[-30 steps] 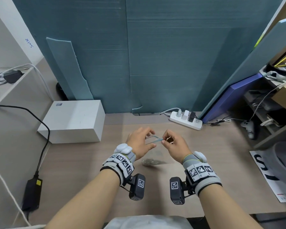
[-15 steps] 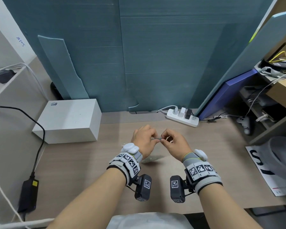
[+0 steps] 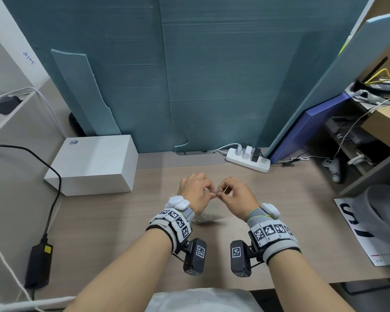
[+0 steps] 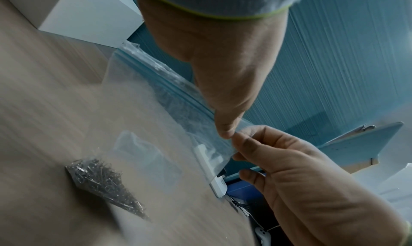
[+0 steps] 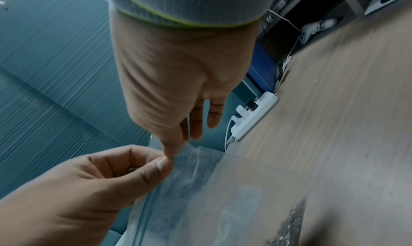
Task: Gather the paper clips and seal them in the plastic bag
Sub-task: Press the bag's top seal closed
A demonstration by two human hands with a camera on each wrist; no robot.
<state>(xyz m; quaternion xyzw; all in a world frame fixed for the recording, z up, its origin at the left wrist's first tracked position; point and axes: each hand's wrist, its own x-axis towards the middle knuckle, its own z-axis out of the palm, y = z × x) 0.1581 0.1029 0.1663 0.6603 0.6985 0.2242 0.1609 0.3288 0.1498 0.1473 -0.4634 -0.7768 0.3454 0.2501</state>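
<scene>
The clear plastic zip bag [image 4: 156,126] hangs above the middle of the worktop [image 3: 99,221], its ridged zip strip uppermost. The paper clips [image 4: 104,181], thin silvery wire, sit heaped in its lowest corner, forming a dark wedge. My left hand [image 3: 195,191] pinches the zip strip between thumb and forefinger; my right hand [image 3: 235,194] pinches the same strip right beside it, so our fingertips almost touch. Toward the worktop's far left stands a plain white cardboard box [image 3: 92,164] with a small logo too small to read. At the far edge lies a white plastic power strip [image 3: 248,159]. Handwriting on the white panel [image 3: 7,41] at upper left looks like "2105".
</scene>
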